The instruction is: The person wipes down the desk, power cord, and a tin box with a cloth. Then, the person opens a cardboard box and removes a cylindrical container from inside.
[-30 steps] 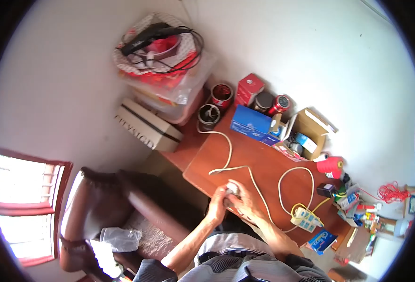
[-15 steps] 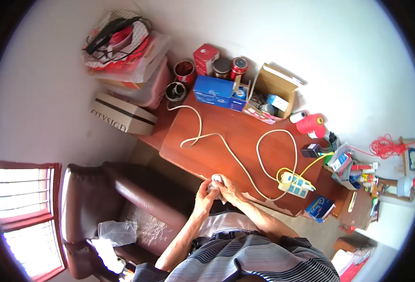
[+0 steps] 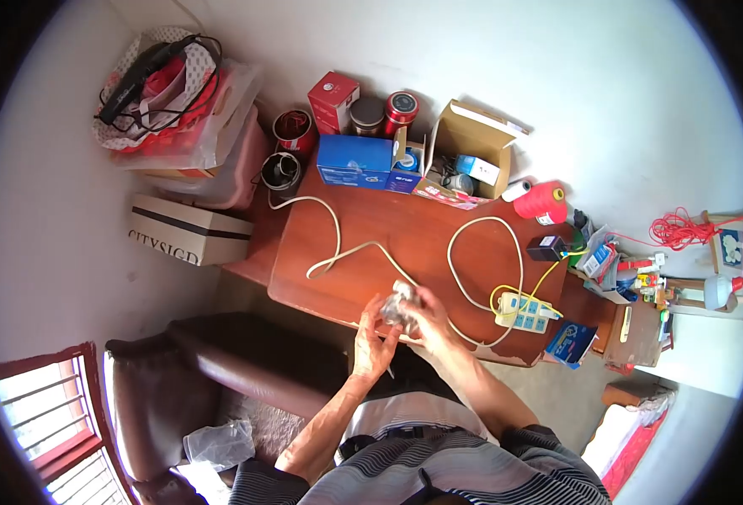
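Note:
Over the front edge of the brown table [image 3: 363, 290], my two hands come together around a small whitish-grey, shiny object [image 3: 398, 308]. Motion blur hides what kind of thing it is. My left hand [image 3: 374, 343] is curled against its left side, thumb and fingers bent towards it. From the right, my right hand [image 3: 430, 320] grips it, with the fingers partly smeared. A white cable [image 3: 374, 244] runs across the table just behind my hands.
A white power strip [image 3: 523, 311] with yellow wire lies to the right, beside a blue packet [image 3: 571, 343]. Along the wall stand a blue box [image 3: 354, 160], an open carton [image 3: 472, 139] and a red thread cone [image 3: 541, 202]. A brown armchair [image 3: 245, 362] is at left.
Both hands have moved up and forward over the table edge, holding the whitish-grey object, which now shows more between them. The camera view has shifted, so the surroundings appear displaced.

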Demonstrator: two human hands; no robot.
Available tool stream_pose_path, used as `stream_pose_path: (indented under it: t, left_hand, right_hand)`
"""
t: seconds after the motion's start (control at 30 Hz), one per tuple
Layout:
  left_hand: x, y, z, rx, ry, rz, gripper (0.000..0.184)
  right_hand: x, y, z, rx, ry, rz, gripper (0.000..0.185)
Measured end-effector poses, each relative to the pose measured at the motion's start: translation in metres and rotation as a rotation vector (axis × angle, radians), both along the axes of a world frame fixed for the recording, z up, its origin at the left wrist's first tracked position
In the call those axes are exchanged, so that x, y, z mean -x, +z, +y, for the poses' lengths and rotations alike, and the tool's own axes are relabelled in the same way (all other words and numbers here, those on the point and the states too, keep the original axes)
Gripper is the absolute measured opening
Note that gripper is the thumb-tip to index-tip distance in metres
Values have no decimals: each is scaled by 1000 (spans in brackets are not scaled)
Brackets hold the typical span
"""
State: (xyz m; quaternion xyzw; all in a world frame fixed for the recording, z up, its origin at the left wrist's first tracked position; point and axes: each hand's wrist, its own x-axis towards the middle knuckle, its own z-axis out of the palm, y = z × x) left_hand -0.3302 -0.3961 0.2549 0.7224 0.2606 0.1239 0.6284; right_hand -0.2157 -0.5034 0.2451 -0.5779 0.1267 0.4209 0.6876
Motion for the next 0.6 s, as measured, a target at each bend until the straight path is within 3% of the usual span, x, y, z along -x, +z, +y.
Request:
stream_pose_path:
  t: [0.03,0.07,0.1,0.13,0.17,0.2,0.33,0.37,0.47,0.6]
  left_hand:
    - [2,2,2,-23,55,4,49]
    - [5,1,3,-46,112,9,49]
    - [22,-19,1,123,122,89,48]
    - [33,-16,3,239,144,111,44]
    - [50,-25,3,228,146,115,40]
    - [71,-32,2,217,144,119,36]
    - [141,-42,2,348,253,359,24]
    - [151,-42,3,379,280,395,23]
    - [167,-55,3,373,299,404,21]
    - [140,-61,9,339,266,397,22]
  right_hand:
    - [-24,7,6,168,169,-231,45]
    - [-43,-1,17,298,144,-428,41]
    - [-66,2,32,275,138,-486,39]
    - [-97,-32,41,54,150,-696,44]
    - [-117,-24,55,102,215,-853,48]
    - [-130,-46,64,362,196,-1328,47]
    - [-146,-80,108,415,382,-1447,49]
    - [-137,-78,113,508,436,-1490,35]
    - [-134,-91,87,564,584,-1509,35]
    - [-140,-82,13,704,455,-1480,38]
